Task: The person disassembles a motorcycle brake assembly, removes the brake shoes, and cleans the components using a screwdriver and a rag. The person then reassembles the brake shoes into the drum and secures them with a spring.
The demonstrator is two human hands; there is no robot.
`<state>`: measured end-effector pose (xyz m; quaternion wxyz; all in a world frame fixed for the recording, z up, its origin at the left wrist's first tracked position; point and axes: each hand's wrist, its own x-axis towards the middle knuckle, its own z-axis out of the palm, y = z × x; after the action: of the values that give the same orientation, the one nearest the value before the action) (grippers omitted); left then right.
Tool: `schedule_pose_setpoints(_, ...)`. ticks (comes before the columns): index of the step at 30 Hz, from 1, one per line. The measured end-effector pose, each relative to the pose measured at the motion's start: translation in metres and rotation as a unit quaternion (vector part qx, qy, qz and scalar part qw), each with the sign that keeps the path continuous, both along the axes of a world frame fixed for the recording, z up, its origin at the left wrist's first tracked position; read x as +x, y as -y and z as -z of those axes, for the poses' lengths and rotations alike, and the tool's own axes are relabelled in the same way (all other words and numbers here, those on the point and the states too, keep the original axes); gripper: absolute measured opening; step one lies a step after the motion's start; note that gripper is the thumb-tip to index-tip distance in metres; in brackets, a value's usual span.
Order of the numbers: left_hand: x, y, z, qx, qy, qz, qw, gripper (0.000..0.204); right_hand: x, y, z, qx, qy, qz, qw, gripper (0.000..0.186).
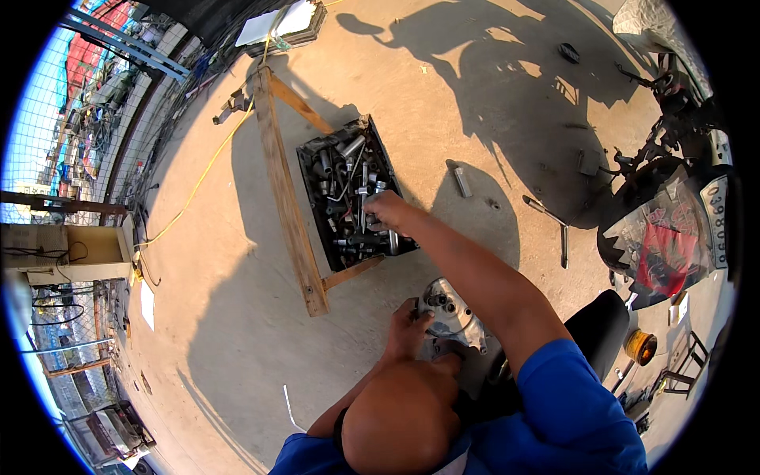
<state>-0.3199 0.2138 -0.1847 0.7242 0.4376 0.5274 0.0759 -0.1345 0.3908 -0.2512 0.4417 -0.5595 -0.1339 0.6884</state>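
Right hand [385, 210] is out over the toolbox [323, 226], at the box's 3 o'clock side, fingers bunched and partly curled. Can't tell if it's actually pinching anything, the fingertips get lost among the shiny bits. (12 = top of the view, btw.)

What matters here is how the box lies: most of it sits around 10 o'clock from that hand, with its long axis running roughly 11 to 5. One thin chrome bar [363, 176] stands out by the fingertips, lying pretty much 12 to 6. Touching or not, no idea.

Left hand [408, 324] is well back at about 7 o'clock from the right one, curled around the edge of a silvery metal casing [457, 318], thumb on it. The casing sits at 2 to 3 o'clock from that hand. So the right is way nearer the tools.

Also, a wooden plank [282, 186] runs along the box's 9 o'clock side, and a small metal block [462, 181] lies on the floor at 2 o'clock from the right hand.
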Motion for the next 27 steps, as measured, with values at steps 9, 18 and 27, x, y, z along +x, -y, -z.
schedule_pose_setpoints(9, 0.006, 0.001, 0.023, 0.031, 0.036, 0.003, 0.999, 0.016, -0.029, -0.015, 0.029, 0.009, -0.030, 0.079, 0.996, 0.021)
schedule_pose_setpoints(18, 0.003, 0.009, 0.025, 0.063, 0.032, 0.017, 0.997, 0.016, 0.007, 0.003, -0.073, 0.199, 0.105, 0.283, 0.932, 0.017)
schedule_pose_setpoints(27, 0.021, -0.005, -0.009, 0.082, 0.118, 0.015, 0.989, 0.018, 0.075, 0.108, -0.218, 0.300, 0.391, 0.227, 0.840, 0.029)
